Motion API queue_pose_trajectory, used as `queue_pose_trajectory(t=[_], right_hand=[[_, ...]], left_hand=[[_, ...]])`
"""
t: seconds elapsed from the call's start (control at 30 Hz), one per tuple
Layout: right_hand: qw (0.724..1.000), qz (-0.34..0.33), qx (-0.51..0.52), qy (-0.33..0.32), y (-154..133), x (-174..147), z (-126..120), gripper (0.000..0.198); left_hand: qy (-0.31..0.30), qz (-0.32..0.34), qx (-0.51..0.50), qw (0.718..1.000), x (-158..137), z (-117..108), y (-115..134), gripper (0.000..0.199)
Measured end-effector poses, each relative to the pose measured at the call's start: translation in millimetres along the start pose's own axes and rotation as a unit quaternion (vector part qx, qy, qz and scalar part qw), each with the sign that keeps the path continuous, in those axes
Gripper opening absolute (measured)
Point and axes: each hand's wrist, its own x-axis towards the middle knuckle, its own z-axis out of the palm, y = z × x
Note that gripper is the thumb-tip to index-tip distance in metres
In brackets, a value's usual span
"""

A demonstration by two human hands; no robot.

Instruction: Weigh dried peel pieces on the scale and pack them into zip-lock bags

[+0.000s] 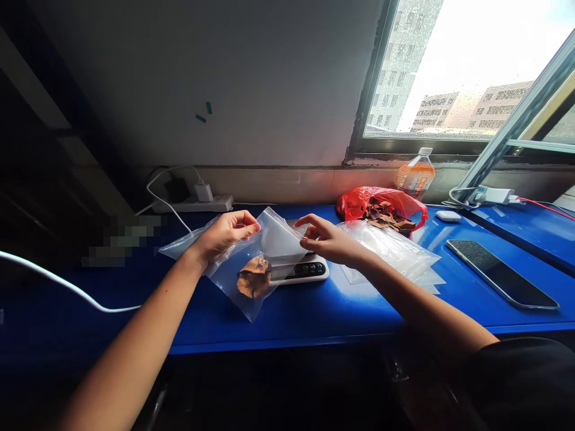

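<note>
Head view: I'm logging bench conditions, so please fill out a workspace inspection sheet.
Surface: blue table.
Job's things: clear zip bag holding brown dried pieces, over a digital scale.
Clutter: stack of clear bags, red bag of dried pieces, bottle, phone.
Grippers: left hand and right hand pinch the bag's top.
Cables: white cable, power strip.
Surroundings: grey wall, rainy window.

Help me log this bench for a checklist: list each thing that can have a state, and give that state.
left hand: pinching the clear bag's top edge
right hand: pinching the same edge
clear bag: held up over the scale, brown pieces inside
scale: flat, display hidden
red bag: open, brown pieces showing
bottle: upright, capped
phone: flat, screen dark
charger: plugged in
</note>
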Motion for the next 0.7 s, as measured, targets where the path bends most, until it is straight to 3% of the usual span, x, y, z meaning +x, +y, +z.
queue_pose_trajectory(t=[0.3,0.5,0.7], right_hand=[[0.992,-0.097,-0.002,0.075,1.2,7.6,29.4,0.03],[0.992,-0.092,-0.019,0.09,2.7,8.9,35.9,0.031],[0.988,-0.096,-0.036,0.117,1.1,7.2,41.3,0.031]], left_hand=[[-0.123,0.09,0.032,0.988,-2.5,16.6,6.5,0.029],[-0.03,0.149,0.138,0.979,-1.5,27.4,5.0,0.029],[-0.008,0.209,0.195,0.958,-4.6,34.6,8.7,0.019]])
